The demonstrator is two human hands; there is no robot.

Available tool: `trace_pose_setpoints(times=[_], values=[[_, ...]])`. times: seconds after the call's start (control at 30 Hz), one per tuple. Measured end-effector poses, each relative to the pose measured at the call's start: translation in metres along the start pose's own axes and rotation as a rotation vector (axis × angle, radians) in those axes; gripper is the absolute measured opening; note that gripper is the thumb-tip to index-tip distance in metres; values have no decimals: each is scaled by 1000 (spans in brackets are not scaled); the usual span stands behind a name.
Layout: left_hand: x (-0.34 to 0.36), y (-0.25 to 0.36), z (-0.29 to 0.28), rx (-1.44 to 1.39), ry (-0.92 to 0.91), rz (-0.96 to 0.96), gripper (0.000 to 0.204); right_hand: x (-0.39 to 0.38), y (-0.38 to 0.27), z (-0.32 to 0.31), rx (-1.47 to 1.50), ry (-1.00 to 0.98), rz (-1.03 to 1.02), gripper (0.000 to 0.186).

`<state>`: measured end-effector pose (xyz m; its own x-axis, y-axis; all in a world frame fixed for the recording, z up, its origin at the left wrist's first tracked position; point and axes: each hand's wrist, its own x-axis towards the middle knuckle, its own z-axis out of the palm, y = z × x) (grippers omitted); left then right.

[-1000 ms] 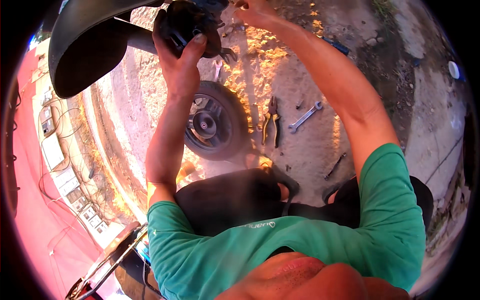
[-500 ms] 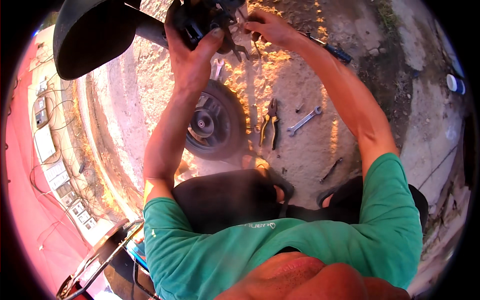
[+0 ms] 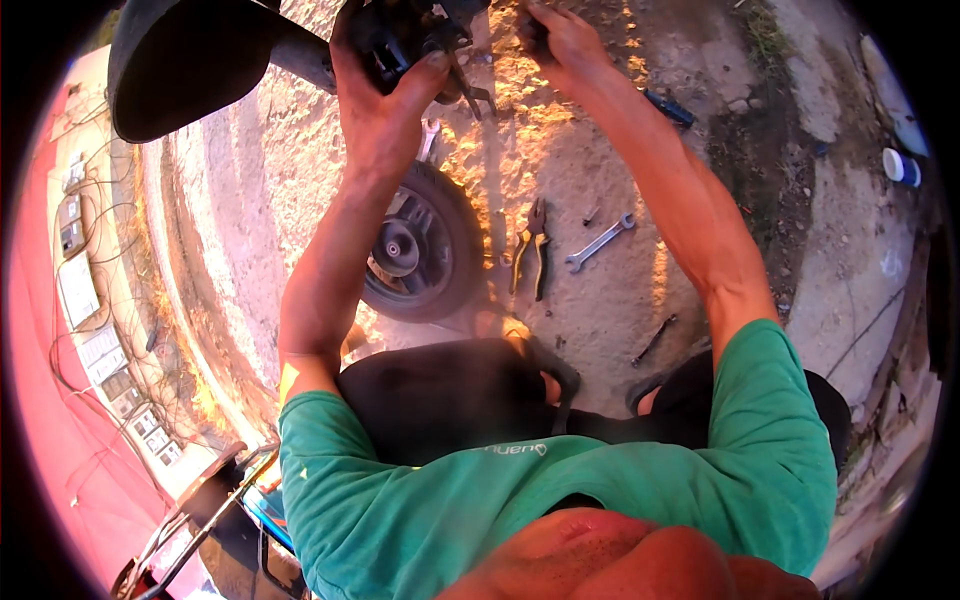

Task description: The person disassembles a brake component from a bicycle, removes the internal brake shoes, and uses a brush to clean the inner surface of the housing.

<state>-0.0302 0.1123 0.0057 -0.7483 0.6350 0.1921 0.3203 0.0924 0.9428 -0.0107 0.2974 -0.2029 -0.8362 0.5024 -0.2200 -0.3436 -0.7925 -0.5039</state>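
Note:
At the top of the view my left hand (image 3: 385, 115) is closed around a dark mechanical part (image 3: 400, 45), thumb pressed on its right side. A forked metal lever (image 3: 474, 92) sticks out below it. My right hand (image 3: 572, 50) is apart from the part, to its right, fingers curled inward. Something dark shows at those fingers, but I cannot make out what it is. A dark mudguard-like piece (image 3: 185, 70) lies left of my left hand. Below the hands a small wheel with a black tyre (image 3: 425, 240) lies on the ground.
Pliers with yellow-black handles (image 3: 530, 250) and a wrench (image 3: 600, 243) lie right of the wheel. Another wrench (image 3: 429, 138) is above it. A blue-handled tool (image 3: 668, 108) rests by my right forearm. A thin dark tool (image 3: 654, 340) lies near my foot. A white cup-like container (image 3: 901, 167) stands far right.
My right hand has moved right and slightly up, away from the lever beside the dark part. My left hand keeps its grip. The whole view has shifted slightly.

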Motion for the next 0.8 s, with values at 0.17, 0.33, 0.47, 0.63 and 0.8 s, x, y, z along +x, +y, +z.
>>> trace_pose_setpoints(times=[0.17,0.33,0.47,0.63,0.8], values=[[0,2,1,-50,-7,34,84,27,-12,60,-77,-72,-24,14],[1,0,2,-36,-18,64,85,20,-4,60,-104,-16,24,15],[0,-1,4,-44,-6,63,77,14,3,64,-261,-137,85,16],[5,-13,-8,-55,-3,74,91,-17,-11,81,-480,-201,294,17],[6,-11,-6,-49,-18,67,90,-51,-37,90,-325,-208,435,20]])
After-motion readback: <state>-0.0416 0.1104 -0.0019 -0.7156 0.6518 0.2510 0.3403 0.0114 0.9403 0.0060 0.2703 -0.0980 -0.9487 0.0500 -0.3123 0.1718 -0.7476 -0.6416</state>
